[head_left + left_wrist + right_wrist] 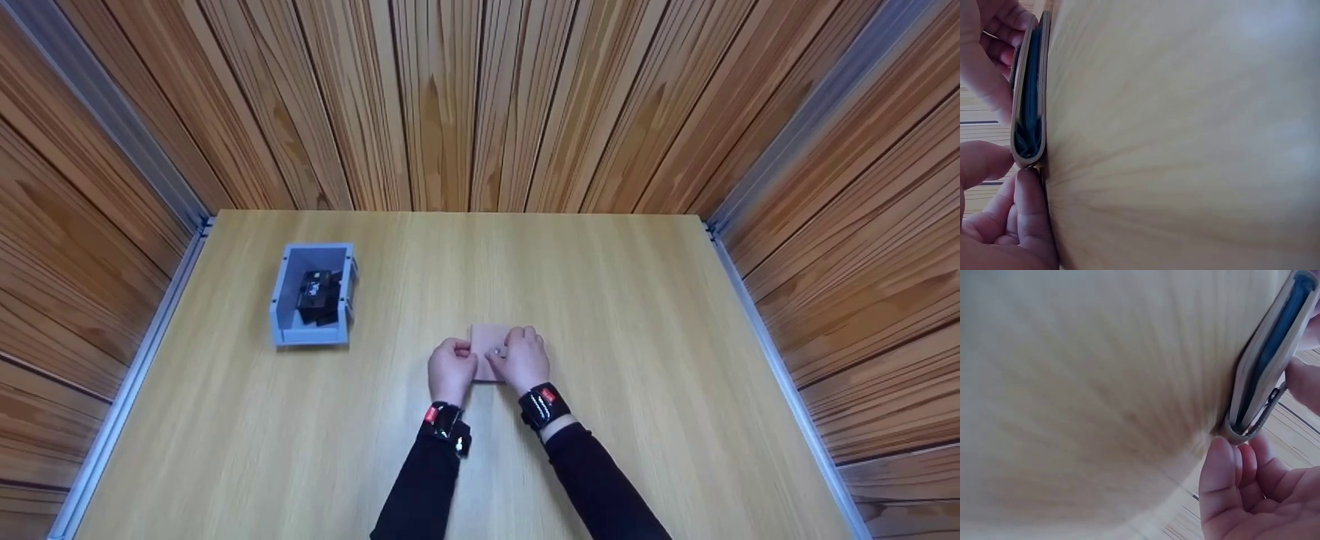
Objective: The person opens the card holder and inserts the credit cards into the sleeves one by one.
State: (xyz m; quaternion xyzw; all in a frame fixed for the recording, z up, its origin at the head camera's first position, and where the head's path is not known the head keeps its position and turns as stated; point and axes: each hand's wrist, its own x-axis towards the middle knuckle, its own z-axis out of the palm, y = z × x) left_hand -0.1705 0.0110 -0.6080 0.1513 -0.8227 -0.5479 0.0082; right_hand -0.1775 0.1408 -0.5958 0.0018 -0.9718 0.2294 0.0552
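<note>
A pink folded wallet [487, 336] lies flat on the table between the hands. My left hand [452, 369] pinches its left folded edge; in the left wrist view the fingertips [1028, 188] meet at the fold. My right hand [526, 363] is over the wallet's right side, its thumb near a small round metal snap [496, 351]. In the right wrist view, the right fingers [1220, 464] are curled about a short strap [1264, 417] that wraps round the wallet's edge. Blue lining [1030, 84] shows between the covers.
A blue-grey plastic bin [311, 337] stands at the left of the light wooden table [615, 300], with black boxes [319, 296] inside. Wood-patterned panels [442, 105] rise behind the table and at both sides, with metal rails [780, 367] along the side edges.
</note>
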